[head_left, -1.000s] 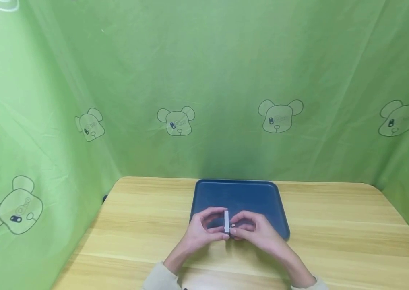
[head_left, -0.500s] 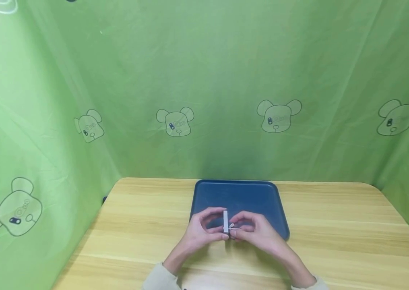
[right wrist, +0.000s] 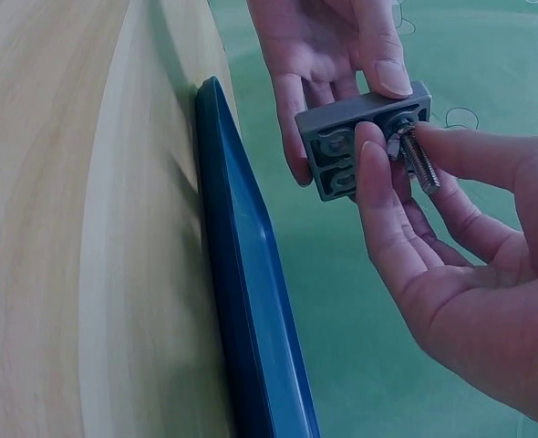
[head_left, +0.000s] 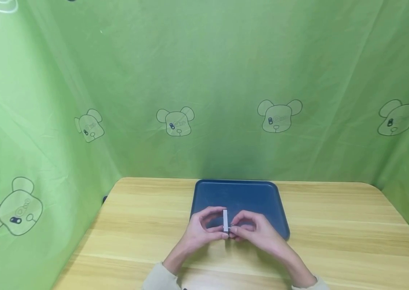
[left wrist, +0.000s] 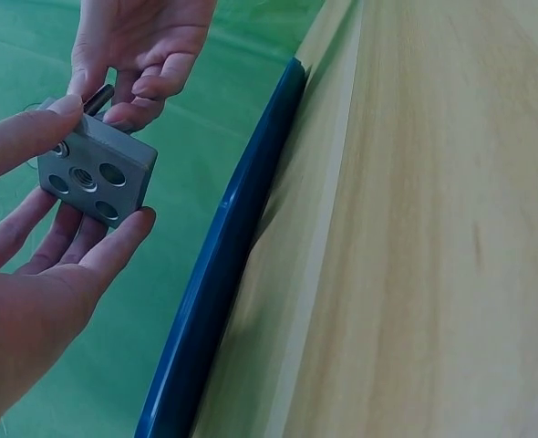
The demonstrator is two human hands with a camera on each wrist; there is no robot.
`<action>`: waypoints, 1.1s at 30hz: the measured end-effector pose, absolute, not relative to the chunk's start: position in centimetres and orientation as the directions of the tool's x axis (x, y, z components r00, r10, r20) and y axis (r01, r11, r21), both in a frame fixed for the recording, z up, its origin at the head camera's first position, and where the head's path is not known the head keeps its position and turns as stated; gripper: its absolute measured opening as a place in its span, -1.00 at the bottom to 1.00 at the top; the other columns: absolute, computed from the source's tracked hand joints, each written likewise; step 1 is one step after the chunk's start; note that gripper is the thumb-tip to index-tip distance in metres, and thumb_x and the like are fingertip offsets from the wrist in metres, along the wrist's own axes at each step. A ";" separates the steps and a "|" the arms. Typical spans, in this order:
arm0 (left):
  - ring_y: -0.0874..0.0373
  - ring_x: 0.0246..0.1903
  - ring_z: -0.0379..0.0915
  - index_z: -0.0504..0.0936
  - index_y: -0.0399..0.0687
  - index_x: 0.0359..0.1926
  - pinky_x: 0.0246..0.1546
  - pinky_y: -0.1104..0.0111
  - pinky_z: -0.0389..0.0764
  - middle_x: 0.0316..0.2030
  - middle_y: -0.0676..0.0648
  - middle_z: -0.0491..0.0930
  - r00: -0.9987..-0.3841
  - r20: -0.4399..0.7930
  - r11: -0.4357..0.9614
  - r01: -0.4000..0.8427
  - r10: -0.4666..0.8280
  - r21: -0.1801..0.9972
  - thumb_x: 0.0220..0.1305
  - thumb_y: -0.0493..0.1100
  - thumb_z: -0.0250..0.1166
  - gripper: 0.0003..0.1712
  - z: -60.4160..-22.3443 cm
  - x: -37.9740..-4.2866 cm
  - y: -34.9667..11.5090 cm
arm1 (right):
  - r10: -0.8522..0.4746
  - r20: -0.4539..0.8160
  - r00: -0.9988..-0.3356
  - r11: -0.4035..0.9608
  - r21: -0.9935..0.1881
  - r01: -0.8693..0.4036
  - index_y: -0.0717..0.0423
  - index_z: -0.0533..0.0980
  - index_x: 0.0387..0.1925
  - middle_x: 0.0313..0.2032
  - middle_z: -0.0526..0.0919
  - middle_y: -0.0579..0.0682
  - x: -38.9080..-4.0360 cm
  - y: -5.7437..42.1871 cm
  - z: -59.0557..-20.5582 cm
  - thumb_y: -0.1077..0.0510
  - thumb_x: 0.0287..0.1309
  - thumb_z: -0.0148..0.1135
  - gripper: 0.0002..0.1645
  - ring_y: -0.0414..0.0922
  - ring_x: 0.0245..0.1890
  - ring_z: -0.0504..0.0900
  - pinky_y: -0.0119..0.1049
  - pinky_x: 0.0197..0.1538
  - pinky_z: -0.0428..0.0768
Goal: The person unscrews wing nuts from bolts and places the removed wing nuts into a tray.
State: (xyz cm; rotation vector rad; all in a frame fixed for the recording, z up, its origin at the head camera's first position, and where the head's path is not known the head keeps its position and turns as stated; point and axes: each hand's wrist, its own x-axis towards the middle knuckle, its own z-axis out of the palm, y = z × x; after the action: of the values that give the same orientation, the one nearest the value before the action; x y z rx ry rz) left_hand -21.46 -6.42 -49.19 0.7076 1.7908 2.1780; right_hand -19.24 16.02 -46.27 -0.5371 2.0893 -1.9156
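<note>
A grey square block with several round holes on one face stands on edge between my hands, over the near part of the tray. My left hand grips it by opposite edges, thumb on one side and fingers on the other. From the block's recessed face, in the right wrist view, a threaded bolt sticks out near one corner, with a small shiny metal piece, perhaps a nut, around its base. My right hand pinches at this metal piece with thumb and fingertips, which partly hide it.
Below and behind the hands, a dark blue tray with a raised rim lies on the light wooden table. Green curtains printed with bear heads close in the back and both sides.
The right fingers have shifted around the bolt and metal piece, covering more of the bolt than half a second ago. The left hand and block stay nearly in place.
</note>
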 end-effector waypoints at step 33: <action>-0.37 0.36 0.29 0.43 -0.42 0.33 0.28 0.07 0.59 0.29 -0.26 0.49 -0.856 0.212 -0.240 0.106 0.472 0.965 -0.03 -0.61 0.45 -0.17 -49.4 -21.4 -6.3 | -0.424 0.051 -0.904 0.091 -0.991 -0.098 0.34 0.51 0.11 0.03 0.63 0.28 -19.1 16.2 -46.2 0.21 0.24 0.43 -0.52 0.07 -0.05 0.75 -0.25 0.02 0.78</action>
State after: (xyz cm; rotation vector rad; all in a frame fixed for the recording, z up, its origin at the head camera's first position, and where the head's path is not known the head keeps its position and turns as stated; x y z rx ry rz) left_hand -21.36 -6.32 -49.40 0.6982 1.7638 2.1899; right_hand -19.07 16.18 -46.19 -0.5224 2.1209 -1.8935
